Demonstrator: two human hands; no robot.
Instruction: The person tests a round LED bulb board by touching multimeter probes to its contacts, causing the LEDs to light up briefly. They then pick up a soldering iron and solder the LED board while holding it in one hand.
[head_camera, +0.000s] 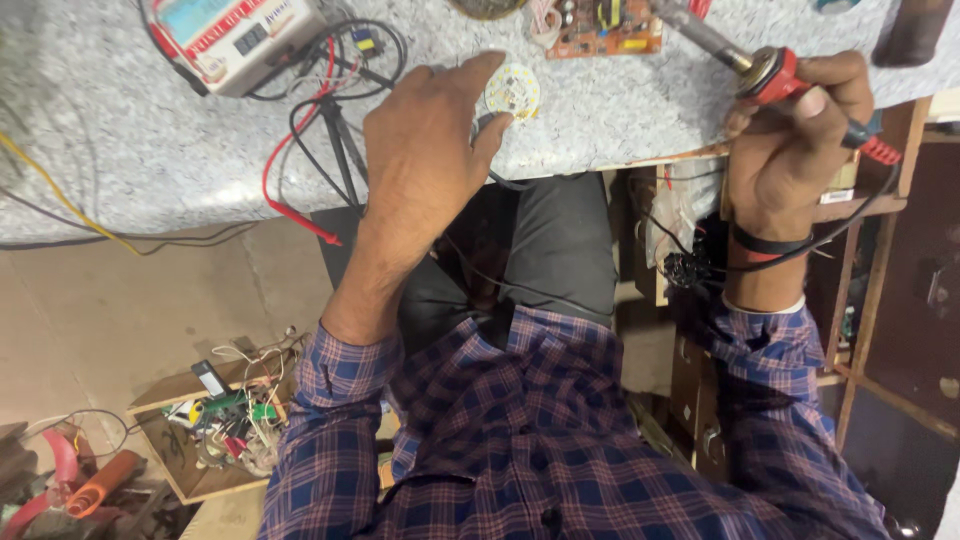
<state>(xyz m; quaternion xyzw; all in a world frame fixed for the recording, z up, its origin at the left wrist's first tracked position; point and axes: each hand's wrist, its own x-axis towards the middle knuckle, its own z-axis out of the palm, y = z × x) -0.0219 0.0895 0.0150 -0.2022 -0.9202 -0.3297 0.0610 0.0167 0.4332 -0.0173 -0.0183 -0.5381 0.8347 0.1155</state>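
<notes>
Head view: everything referenced to the round white LED board (513, 92), which lies flat on the speckled grey worktop (140, 150), close to its near edge. Left hand (425, 140) rests on the worktop just left of the board, fingers loosely spread, index tip (490, 62) touching the board's upper-left rim and thumb at its lower-left edge, so it pins the disc rather than lifts it. Right hand (800, 150) is well right of the board, off the bench edge, fist closed around the red-collared handle of a soldering iron (745, 60); the iron's shaft angles up-left, its tip cut off by the frame top, apart from the board. Orange circuit board (600, 28) sits just beyond the LED board, up-right. White bench meter (235, 35) is far left of it, with red and black leads (300, 160) trailing between. Below-left of the board, on the floor, a wooden tray of wire scraps (225, 425).
</notes>
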